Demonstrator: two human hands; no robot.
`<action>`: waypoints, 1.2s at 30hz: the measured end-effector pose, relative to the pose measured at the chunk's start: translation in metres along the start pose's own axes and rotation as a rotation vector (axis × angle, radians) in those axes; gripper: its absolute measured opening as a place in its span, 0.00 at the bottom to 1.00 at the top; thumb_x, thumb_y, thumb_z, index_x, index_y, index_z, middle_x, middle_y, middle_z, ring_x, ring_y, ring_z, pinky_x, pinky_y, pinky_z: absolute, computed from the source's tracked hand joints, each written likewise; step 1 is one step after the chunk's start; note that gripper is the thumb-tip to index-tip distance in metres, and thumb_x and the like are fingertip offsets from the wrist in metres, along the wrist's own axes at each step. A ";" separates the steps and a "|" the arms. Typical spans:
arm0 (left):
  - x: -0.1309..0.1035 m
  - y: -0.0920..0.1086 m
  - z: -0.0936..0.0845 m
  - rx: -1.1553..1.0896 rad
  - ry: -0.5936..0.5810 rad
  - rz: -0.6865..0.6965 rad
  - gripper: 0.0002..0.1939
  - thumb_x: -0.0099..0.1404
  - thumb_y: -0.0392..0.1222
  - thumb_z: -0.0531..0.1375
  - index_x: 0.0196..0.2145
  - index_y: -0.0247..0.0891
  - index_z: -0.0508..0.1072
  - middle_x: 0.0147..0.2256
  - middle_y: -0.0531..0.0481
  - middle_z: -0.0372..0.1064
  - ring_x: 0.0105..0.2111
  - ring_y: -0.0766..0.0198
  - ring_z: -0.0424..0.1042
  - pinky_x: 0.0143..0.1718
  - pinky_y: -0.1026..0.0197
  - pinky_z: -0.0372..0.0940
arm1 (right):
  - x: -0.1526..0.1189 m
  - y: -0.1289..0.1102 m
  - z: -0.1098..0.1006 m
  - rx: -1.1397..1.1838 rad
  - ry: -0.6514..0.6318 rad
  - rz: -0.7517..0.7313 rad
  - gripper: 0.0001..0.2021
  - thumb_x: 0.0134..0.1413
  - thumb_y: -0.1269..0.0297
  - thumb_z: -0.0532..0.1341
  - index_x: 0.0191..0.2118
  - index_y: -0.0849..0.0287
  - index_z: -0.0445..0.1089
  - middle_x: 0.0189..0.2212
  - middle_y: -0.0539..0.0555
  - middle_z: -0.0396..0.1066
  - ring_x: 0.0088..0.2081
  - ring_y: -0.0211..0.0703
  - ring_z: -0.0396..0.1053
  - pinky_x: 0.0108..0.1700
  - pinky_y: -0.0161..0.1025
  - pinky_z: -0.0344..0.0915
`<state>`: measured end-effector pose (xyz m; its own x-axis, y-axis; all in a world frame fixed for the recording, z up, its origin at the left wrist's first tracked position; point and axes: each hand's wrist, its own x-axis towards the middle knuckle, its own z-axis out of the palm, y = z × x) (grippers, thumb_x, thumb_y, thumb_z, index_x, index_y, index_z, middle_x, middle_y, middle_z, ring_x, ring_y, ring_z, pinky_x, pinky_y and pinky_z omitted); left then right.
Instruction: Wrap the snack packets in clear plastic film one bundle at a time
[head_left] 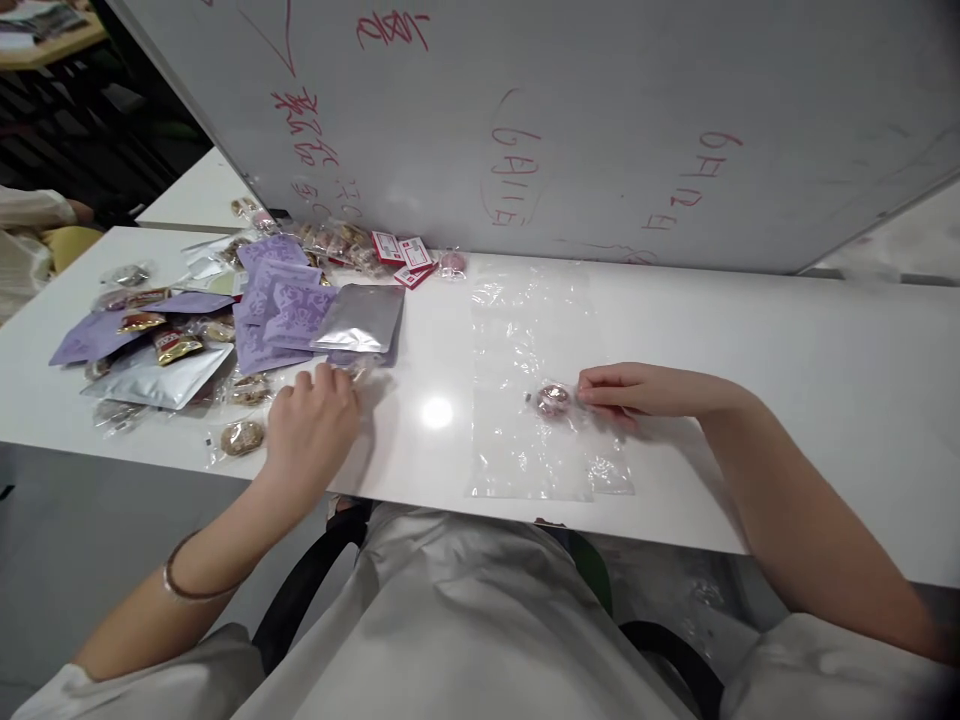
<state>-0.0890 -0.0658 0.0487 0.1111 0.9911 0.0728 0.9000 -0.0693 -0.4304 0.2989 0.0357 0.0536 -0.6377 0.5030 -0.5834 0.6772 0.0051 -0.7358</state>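
Note:
My right hand (645, 390) pinches the edge of a clear wrapper with a round reddish-brown cookie (553, 400) inside. This wrapped cookie is over some flat, clear plastic bags (517, 450) on the white table. At the pile's near right edge, my left hand (313, 420) has its fingers curled downward. A bit of clear wrapper (366, 372) shows by its fingertips, but what they grip is hidden. Just left of that hand lies a wrapped brown cookie (241, 437). Beyond it are a silver pouch (361, 318) and several purple patterned packets (296, 315).
More packets spread over the left, among them a silver-white pouch (161, 375) and gold-brown sachets (178, 345). Red-and-white cards (405, 255) lie against a whiteboard (600, 130) standing along the table's back. Another person's sleeve (26, 255) shows at far left.

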 end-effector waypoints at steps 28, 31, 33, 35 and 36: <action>0.061 0.059 -0.005 -0.892 -0.071 0.944 0.38 0.69 0.60 0.56 0.69 0.40 0.52 0.66 0.33 0.53 0.65 0.45 0.57 0.62 0.45 0.58 | -0.005 -0.033 0.102 -0.894 0.513 -0.523 0.26 0.52 0.56 0.66 0.53 0.69 0.70 0.56 0.70 0.69 0.61 0.64 0.64 0.58 0.55 0.66; 0.059 0.061 -0.003 -0.920 -0.071 0.958 0.47 0.63 0.66 0.59 0.70 0.39 0.48 0.68 0.31 0.49 0.67 0.40 0.52 0.63 0.42 0.57 | 0.003 -0.029 0.121 -1.119 0.539 -0.486 0.26 0.54 0.62 0.63 0.54 0.77 0.70 0.58 0.77 0.65 0.62 0.71 0.61 0.58 0.58 0.67; 0.057 0.063 -0.003 -0.926 -0.052 0.977 0.52 0.59 0.69 0.62 0.69 0.37 0.48 0.68 0.29 0.47 0.68 0.37 0.48 0.63 0.39 0.56 | 0.008 -0.027 0.128 -1.235 0.564 -0.476 0.25 0.54 0.62 0.62 0.53 0.79 0.71 0.58 0.79 0.66 0.61 0.75 0.63 0.55 0.60 0.69; 0.056 0.064 -0.002 -0.915 -0.029 0.990 0.54 0.56 0.69 0.63 0.69 0.35 0.49 0.68 0.27 0.46 0.68 0.35 0.46 0.64 0.36 0.55 | 0.011 -0.026 0.130 -1.304 0.601 -0.495 0.21 0.56 0.66 0.60 0.51 0.79 0.72 0.56 0.78 0.67 0.59 0.74 0.65 0.53 0.59 0.71; 0.055 0.065 -0.002 -0.904 -0.021 0.994 0.54 0.57 0.68 0.64 0.68 0.35 0.49 0.68 0.27 0.46 0.69 0.34 0.46 0.64 0.35 0.54 | 0.012 -0.026 0.128 -1.320 0.615 -0.508 0.18 0.57 0.70 0.59 0.49 0.78 0.73 0.55 0.77 0.68 0.58 0.72 0.67 0.52 0.57 0.72</action>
<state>-0.0238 -0.0160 0.0268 0.8759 0.4786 0.0613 0.4042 -0.7972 0.4485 0.2268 -0.0694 0.0217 -0.8737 0.4765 0.0974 0.4862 0.8496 0.2044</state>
